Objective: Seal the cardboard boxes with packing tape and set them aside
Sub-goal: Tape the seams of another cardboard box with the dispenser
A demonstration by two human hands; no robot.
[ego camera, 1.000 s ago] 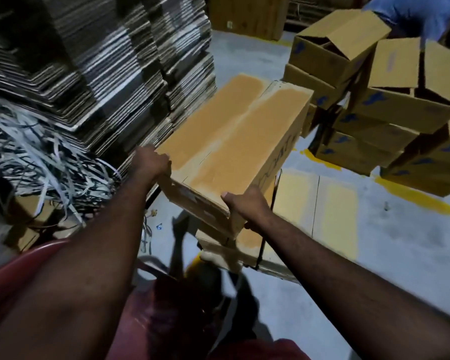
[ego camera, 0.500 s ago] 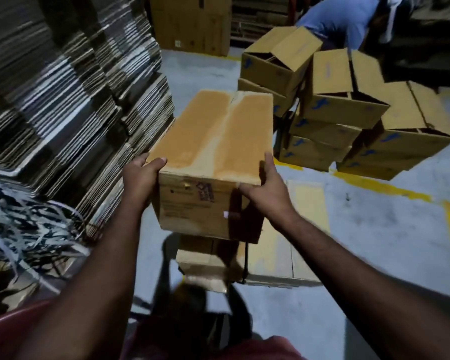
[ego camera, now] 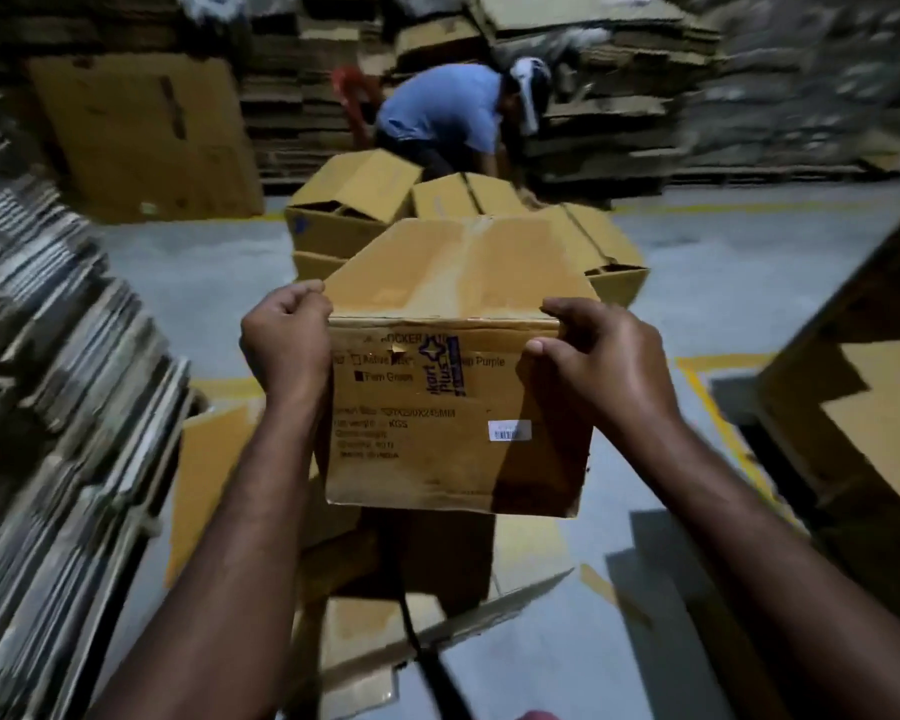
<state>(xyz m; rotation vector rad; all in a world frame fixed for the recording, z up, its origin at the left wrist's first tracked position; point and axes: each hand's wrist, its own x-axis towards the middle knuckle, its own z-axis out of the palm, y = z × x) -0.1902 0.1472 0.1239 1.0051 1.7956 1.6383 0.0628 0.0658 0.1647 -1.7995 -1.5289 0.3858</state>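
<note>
Warehouse, grey concrete floor (ego camera: 697,262) with yellow lines, stacks of flattened cardboard (ego camera: 48,407) on the left and along the back wall. The cardboard box (ego camera: 448,407) is held up in the air at chest level, clear of the floor, printed end face toward the camera, top flaps closed. A paler strip runs along the top seam, likely tape, but it is too blurred to confirm. The left hand (ego camera: 287,345) grips the top left corner, fingers (ego camera: 302,298) curled over the edge. The right hand (ego camera: 598,366) grips the top right corner, fingers hooked over the top, thumb pressed on the front face. A two-corner grip keeps the box level for carrying. Just beyond it sits the pile of boxes (ego camera: 354,200), several tipped over with their open ends showing, probably the set-aside spot. A person in a blue shirt (ego camera: 442,116) bends over behind the pile. Loose flat cardboard (ego camera: 214,459) lies on the floor below the box. Judged step: moving a closed box toward the pile.
</note>
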